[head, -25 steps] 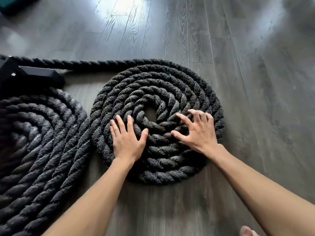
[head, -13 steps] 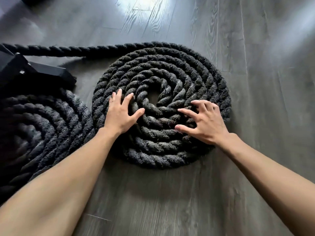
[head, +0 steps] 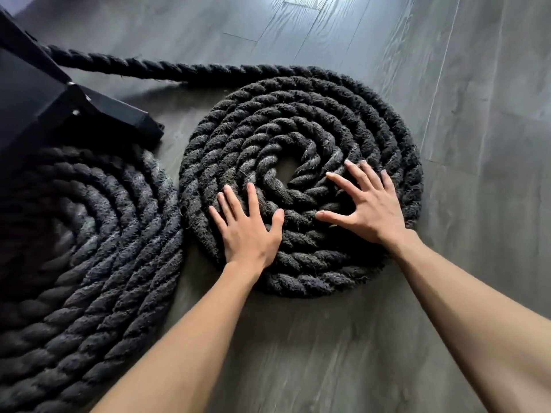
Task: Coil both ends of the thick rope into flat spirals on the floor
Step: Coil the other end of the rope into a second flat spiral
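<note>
Partly out of frame: left spiral point(head: 89, 239)

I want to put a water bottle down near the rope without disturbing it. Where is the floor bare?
Bare floor runs wide to the right of the right spiral, and beyond the straight rope run. Nearer the person, floor shows between the forearms. It is crowded on the left: the left spiral nearly touches the right one, under the black frame. Both the left hand and the right hand press flat on the right spiral.
</note>
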